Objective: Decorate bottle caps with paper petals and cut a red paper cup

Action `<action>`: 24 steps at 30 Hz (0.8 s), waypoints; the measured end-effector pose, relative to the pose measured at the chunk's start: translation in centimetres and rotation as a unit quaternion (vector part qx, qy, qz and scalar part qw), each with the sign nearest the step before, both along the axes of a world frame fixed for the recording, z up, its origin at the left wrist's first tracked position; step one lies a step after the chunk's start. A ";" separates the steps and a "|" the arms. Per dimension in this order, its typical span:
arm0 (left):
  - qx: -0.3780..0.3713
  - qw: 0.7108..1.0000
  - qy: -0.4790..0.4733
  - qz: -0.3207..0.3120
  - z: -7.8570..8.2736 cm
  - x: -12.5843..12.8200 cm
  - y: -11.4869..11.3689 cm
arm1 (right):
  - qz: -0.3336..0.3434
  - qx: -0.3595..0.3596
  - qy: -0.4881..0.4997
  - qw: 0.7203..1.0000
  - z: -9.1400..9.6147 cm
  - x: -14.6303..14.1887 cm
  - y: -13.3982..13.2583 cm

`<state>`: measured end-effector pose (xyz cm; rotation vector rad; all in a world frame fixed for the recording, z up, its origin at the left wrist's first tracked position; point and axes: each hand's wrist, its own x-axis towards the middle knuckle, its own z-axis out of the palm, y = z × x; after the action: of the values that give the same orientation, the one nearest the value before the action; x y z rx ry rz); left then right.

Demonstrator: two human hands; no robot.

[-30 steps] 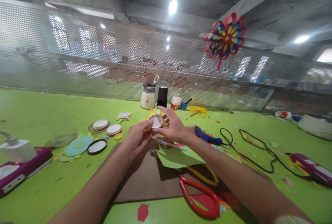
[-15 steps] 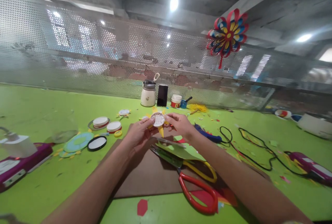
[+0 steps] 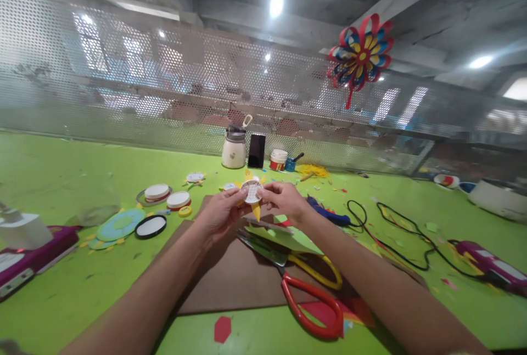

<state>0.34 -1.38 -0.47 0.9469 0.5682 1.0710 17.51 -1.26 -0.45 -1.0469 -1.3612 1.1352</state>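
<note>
Between my two hands is a small round white disc point(image 3: 251, 192) with grid lines and yellow pointed petals around its edge, like a paper flower. My left hand point(image 3: 225, 208) pinches its left side, and my right hand point(image 3: 284, 200) grips the right side with thumb and fingers. One yellow petal points down below the disc. Under my hands, scissors point(image 3: 312, 303) with red and yellow handles lie over green paper point(image 3: 302, 241) on a brown board point(image 3: 222, 283). The blue glue gun point(image 3: 329, 212) rests just past my right wrist.
White-topped round lids point(image 3: 178, 200), a black-rimmed ring point(image 3: 150, 226) and pale blue paper discs point(image 3: 121, 225) lie at left. A bottle point(image 3: 234, 149), phone point(image 3: 256, 151) and paint tub point(image 3: 279, 160) stand at the back. Power strips point(image 3: 39, 253) flank both sides; a black cable point(image 3: 405, 226) loops at right.
The disc has tilted slightly within my fingers, and my right thumb has shifted a little along its edge. Both hands keep hold of it; the view has moved slightly.
</note>
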 end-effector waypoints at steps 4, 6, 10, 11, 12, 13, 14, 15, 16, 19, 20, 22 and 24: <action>-0.012 1.000 0.000 0.001 -0.3 0.0 0.2 | 0.001 -0.006 0.007 1.000 -0.3 0.0 0.1; -0.018 1.000 -0.003 0.005 -0.3 -0.1 0.1 | 0.002 -0.007 0.010 1.000 -0.5 0.0 0.3; -0.033 0.999 -0.015 0.003 -0.1 0.0 -0.4 | 0.000 -0.012 0.016 1.000 -0.7 0.0 0.4; -0.036 0.999 -0.021 0.002 0.0 0.0 -0.4 | 0.000 -0.014 0.018 1.000 -0.7 0.0 0.5; -0.038 0.999 -0.027 0.004 0.1 0.0 -0.5 | -0.001 -0.016 0.020 1.000 -0.7 0.1 0.5; -0.040 0.999 -0.033 0.007 0.2 0.0 -0.5 | -0.001 -0.019 0.022 1.000 -0.7 0.1 0.5; -0.041 0.998 -0.038 0.012 0.2 0.1 -0.6 | 0.000 -0.022 0.023 0.999 -0.8 0.2 0.5; -0.042 0.998 -0.042 0.017 0.3 0.1 -0.6 | 0.000 -0.024 0.025 0.999 -0.8 0.2 0.5; -0.042 0.998 -0.044 0.021 0.3 0.1 -0.6 | -0.001 -0.027 0.026 0.999 -0.8 0.2 0.5; -0.039 0.998 -0.038 0.020 0.3 0.3 -0.8 | -0.001 -0.032 0.030 0.999 -1.0 0.2 0.5; -0.036 0.999 -0.032 0.017 0.3 0.3 -0.8 | -0.001 -0.034 0.031 0.999 -1.0 0.2 0.4; -0.029 0.999 -0.017 0.014 0.1 0.4 -0.9 | 0.002 -0.038 0.032 0.999 -0.9 0.2 0.3; -0.021 1.000 -0.002 0.023 0.0 0.4 -0.8 | 0.005 -0.038 0.033 0.999 -0.5 0.3 0.1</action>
<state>0.79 -2.19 -0.52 0.8987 0.6088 1.0978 17.78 -1.15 -0.99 -1.0490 -1.2818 1.2266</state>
